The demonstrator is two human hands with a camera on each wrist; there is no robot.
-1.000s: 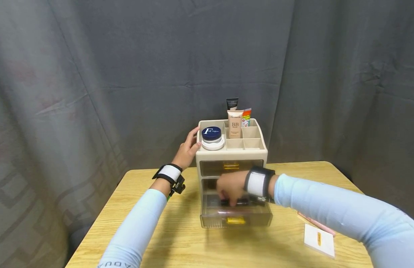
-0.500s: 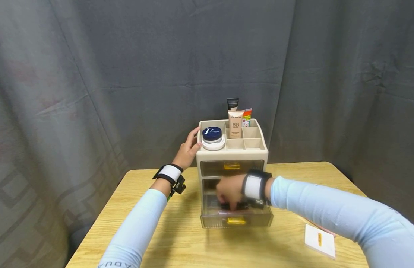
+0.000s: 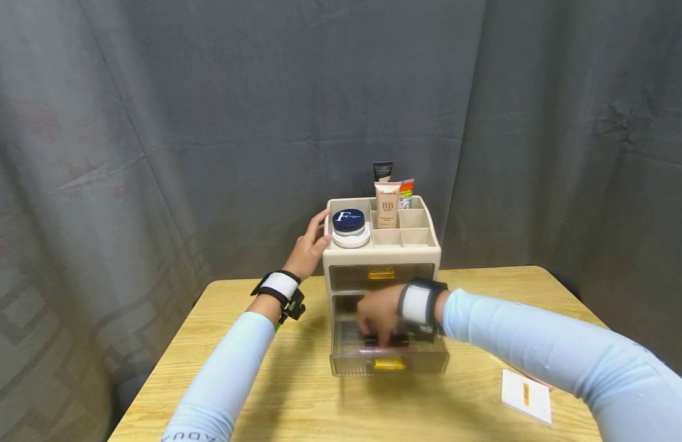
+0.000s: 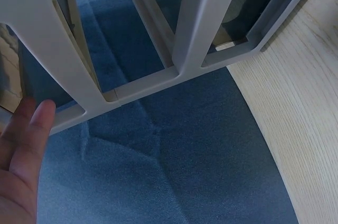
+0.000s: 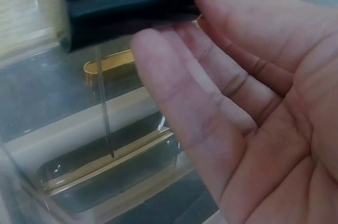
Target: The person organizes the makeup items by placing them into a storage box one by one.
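Note:
A cream makeup organizer (image 3: 346, 255) stands on the table, its lower see-through drawer (image 3: 352, 366) pulled out. My right hand (image 3: 380, 310) reaches down into this drawer. Thumb and fingers pinch a short black cosmetic tube (image 5: 127, 10) with pinkish lettering, lying sideways in the right wrist view. Below it, a glossy gold-edged case (image 5: 105, 166) shows through the clear plastic. My left hand (image 3: 304, 252) rests against the organizer's left side, thumb near the front corner. In the left wrist view its straight fingers (image 4: 34, 139) lie along the open side frame (image 4: 95, 102).
On top of the organizer sit a blue-lidded jar (image 3: 348, 221), a beige BB cream tube (image 3: 387, 205) and two more tubes behind it. The upper drawer (image 3: 352, 277) is closed. A white card-like piece (image 3: 525, 398) lies at right, beside a pink stick (image 3: 539, 382) partly under the sleeve.
My right hand has sunk slightly lower into the drawer with the black tube, and its forearm has shifted a little left. The left hand stays in place.

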